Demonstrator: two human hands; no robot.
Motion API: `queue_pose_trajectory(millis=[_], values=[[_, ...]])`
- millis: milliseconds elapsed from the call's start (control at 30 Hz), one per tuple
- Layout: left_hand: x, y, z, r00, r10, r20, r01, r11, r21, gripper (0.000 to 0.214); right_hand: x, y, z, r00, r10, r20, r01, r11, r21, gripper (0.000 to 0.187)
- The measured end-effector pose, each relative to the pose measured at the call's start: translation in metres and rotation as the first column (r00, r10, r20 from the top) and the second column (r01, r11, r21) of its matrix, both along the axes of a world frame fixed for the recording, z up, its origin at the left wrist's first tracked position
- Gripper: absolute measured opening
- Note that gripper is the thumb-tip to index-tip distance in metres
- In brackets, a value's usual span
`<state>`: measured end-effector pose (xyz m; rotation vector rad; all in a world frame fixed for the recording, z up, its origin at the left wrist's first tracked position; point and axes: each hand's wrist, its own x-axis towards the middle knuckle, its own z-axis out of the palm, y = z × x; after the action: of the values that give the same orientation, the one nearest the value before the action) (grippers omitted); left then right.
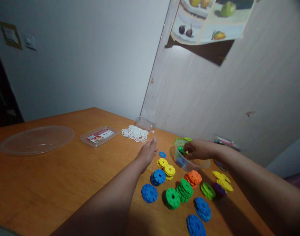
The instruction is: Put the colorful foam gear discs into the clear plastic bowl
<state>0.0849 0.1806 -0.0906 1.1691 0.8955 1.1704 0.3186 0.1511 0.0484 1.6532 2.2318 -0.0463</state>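
My left hand (148, 152) lies on the wooden table (66, 177), fingers stretched together, just left of a single small blue disc (162, 154) and the yellow disc stacks (166, 167). It holds nothing. My right hand (198, 149) reaches over the rim of a clear plastic bowl (186, 163), fingers bent down into it among green and blue pieces; whether it grips one is hidden. In front of the bowl lie stacks of notched foam discs: blue (158, 177), green (184, 189), orange (193, 178), purple (218, 189).
A pile of white square pieces (135, 133) lies behind my left hand, beside a small clear tub (145, 123). Further left are a rectangular clear lid (99, 136) and a large round clear lid (36, 139). A wooden cabinet wall (213, 98) stands right behind the table.
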Motion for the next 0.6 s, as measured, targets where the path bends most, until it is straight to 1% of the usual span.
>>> queue_pose_trajectory(millis=[133,233,333,400,500,600], values=[[0.001,0.002,-0.003,1.0,-0.004,0.003,0.004,1.0,0.013,0.073,-0.019,0.006,0.011,1.0,0.016,0.015,-0.017,0.997,0.081,0.033],[0.002,0.003,-0.005,1.0,-0.005,-0.002,0.005,1.0,0.027,0.073,-0.044,0.009,0.012,0.994,0.096,0.054,-0.102,0.988,0.113,0.037],[0.002,0.005,-0.007,1.0,0.005,-0.023,-0.004,0.999,0.037,0.076,-0.07,0.014,0.004,0.97,0.204,0.128,-0.219,0.969,0.115,0.039],[0.001,0.005,-0.007,0.999,0.009,-0.034,-0.007,0.999,0.036,0.078,-0.083,0.018,-0.004,0.951,0.252,0.178,-0.272,0.957,0.1,0.041],[0.001,0.005,-0.006,0.999,0.006,-0.037,-0.005,1.0,0.02,0.077,-0.096,0.027,-0.017,0.924,0.295,0.244,-0.318,0.946,0.062,0.043],[0.001,0.005,-0.006,0.999,0.007,-0.035,-0.006,1.0,0.011,0.071,-0.102,0.035,-0.028,0.903,0.322,0.284,-0.34,0.94,0.017,0.044]])
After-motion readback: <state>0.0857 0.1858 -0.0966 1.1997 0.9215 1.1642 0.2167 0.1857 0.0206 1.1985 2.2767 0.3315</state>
